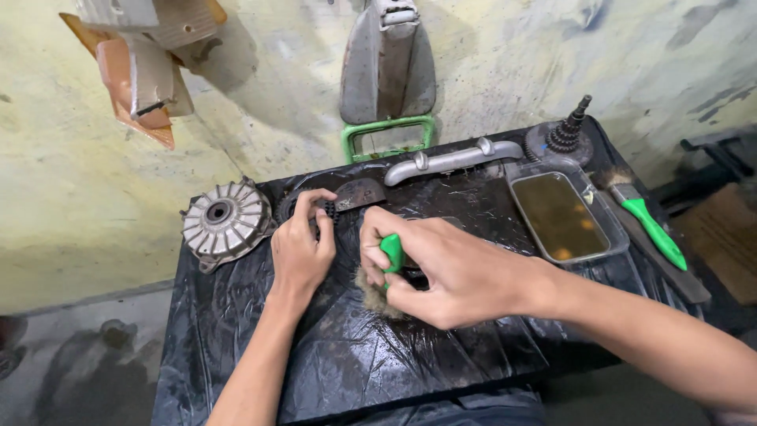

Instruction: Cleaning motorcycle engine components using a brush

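My left hand (302, 246) rests on a dark toothed sprocket (326, 209) lying on a table covered in black plastic sheet (371, 355), fingers curled over its rim. Just right of it, my right hand (441, 268) grips a brush with a green handle (391, 251); its worn tan bristles (377, 298) press down on the sheet beside the sprocket. Most of the sprocket is hidden under my hands.
A finned grey brake drum (224, 222) lies at the table's left edge. Behind are a grey metal handle bar (449, 160), a gear cluster (566, 134), a tray of brown liquid (561, 216), a second green-handled brush (648, 225), and a green-framed part against the wall (386, 134).
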